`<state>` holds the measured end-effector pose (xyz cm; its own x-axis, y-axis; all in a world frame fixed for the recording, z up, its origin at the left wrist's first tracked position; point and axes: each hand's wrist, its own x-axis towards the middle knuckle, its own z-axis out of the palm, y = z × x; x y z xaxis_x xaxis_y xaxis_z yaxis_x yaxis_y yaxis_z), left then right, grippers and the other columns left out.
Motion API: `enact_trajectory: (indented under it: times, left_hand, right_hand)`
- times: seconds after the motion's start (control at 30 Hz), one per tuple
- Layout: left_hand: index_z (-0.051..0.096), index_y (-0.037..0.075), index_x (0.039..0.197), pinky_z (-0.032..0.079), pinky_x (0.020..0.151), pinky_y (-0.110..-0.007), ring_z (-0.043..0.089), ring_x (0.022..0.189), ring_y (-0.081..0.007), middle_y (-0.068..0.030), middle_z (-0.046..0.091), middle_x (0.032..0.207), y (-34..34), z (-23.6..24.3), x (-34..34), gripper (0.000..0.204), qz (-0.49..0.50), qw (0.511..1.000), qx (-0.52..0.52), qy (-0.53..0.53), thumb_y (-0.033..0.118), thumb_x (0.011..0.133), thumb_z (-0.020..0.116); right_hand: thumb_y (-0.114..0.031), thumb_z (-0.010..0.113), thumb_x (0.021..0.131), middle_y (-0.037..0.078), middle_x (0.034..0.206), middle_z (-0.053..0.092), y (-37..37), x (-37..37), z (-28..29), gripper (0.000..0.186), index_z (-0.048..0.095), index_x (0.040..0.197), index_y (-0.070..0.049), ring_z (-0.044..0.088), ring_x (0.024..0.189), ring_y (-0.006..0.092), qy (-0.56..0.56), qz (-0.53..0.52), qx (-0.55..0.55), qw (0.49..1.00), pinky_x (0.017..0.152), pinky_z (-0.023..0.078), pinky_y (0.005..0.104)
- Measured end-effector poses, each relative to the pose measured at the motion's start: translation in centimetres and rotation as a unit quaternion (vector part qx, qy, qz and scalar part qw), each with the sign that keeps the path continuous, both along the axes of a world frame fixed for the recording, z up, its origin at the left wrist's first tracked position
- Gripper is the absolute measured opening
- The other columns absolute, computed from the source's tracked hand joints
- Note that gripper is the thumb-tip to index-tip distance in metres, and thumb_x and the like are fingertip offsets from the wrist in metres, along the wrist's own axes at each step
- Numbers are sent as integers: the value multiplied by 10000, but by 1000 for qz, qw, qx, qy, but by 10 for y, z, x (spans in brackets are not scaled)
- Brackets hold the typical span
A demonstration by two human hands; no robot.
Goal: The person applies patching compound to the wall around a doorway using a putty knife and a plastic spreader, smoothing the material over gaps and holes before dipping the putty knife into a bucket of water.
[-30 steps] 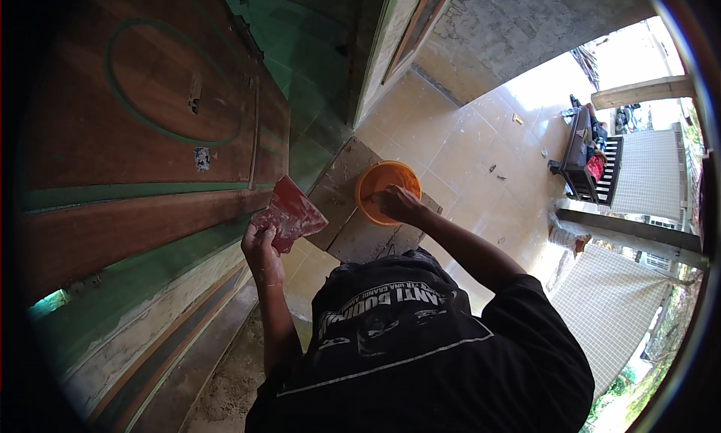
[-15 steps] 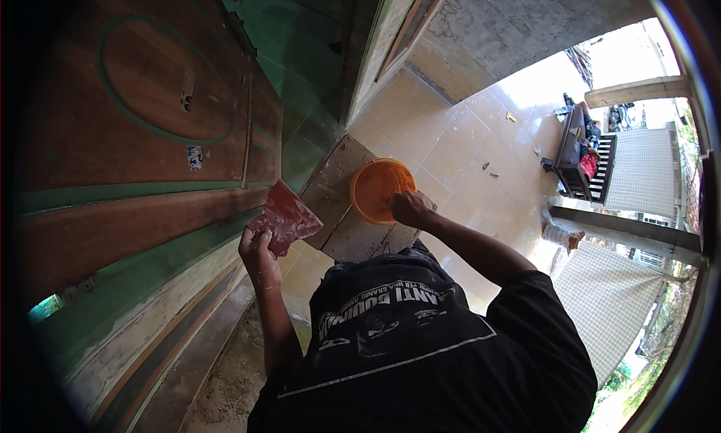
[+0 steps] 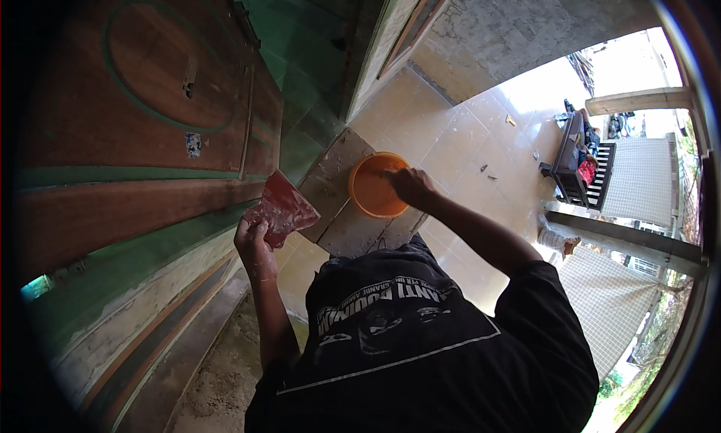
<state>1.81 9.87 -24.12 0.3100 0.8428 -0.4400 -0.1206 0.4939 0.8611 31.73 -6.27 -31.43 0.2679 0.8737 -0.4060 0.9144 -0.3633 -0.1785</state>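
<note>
My left hand (image 3: 254,244) grips a flat dark-red plate (image 3: 279,209) with pointed corners. Pale smears mark its face. In front of me, an orange bucket (image 3: 351,189) stands on a worn grey-brown board. My right hand (image 3: 411,187) is over the bucket's right rim, its fingers closed and pointing into it. Whatever those fingers hold, if anything, is too dark and small to make out. The bucket's contents cannot be told from its orange inside.
A brown wooden door (image 3: 150,80) with green trim fills the left side. The stained board (image 3: 353,238) lies across tiled floor (image 3: 451,144). Small scraps lie on the tiles. At the right is a dark bench (image 3: 572,159) with cloths on it, near concrete posts.
My right hand has shifted forward over the bucket, away from my body. My left hand still holds the red plate, a little farther left and tilted slightly differently.
</note>
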Motion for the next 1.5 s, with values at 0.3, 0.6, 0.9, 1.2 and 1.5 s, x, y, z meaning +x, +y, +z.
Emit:
enact_trajectory:
  times: [0.3, 0.6, 0.9, 1.2, 1.5]
  left_hand:
    - [529, -37, 1057, 472, 806, -300, 561, 864, -159, -80, 571, 983, -8, 6, -5, 294, 18, 1000, 6, -2, 3, 772, 467]
    - [535, -28, 1042, 480, 793, -304, 569, 867, -161, -84, 572, 974, -9, 16, -5, 284, 18, 1000, 25, -3, -6, 765, 477]
    - [533, -30, 1046, 484, 799, -311, 575, 867, -174, -89, 575, 977, -13, 25, 0, 293, 14, 1000, 25, 1, -8, 759, 481]
    - [534, -36, 1050, 489, 803, -312, 583, 871, -189, -97, 578, 980, -20, 30, -7, 297, 17, 1000, 24, 3, -5, 758, 486]
    - [526, -43, 1069, 493, 808, -316, 584, 887, -194, -102, 577, 992, -28, 30, -1, 325, 11, 1000, 28, -6, 0, 749, 487]
  right_hand:
    - [-157, 487, 840, 122, 727, 653, -26, 12, -38, 167, 623, 930, -123, 660, 650, 294, 113, 50, 51, 991, 550, 541, 404]
    - [-160, 516, 819, 211, 765, 621, -19, -7, -43, 196, 630, 765, -9, 651, 717, 323, 140, -65, -16, 988, 562, 530, 413]
    - [-81, 497, 775, 197, 935, 578, 13, -34, -65, 204, 556, 946, 16, 572, 862, 308, -233, 171, 350, 891, 713, 502, 388]
    - [-118, 485, 838, 178, 918, 536, 0, -9, -24, 149, 553, 944, -38, 578, 846, 303, 137, -70, 154, 976, 691, 510, 386]
    - [-141, 511, 825, 118, 878, 585, -23, 9, -14, 159, 582, 954, -79, 610, 800, 286, 122, 19, 161, 979, 624, 534, 399]
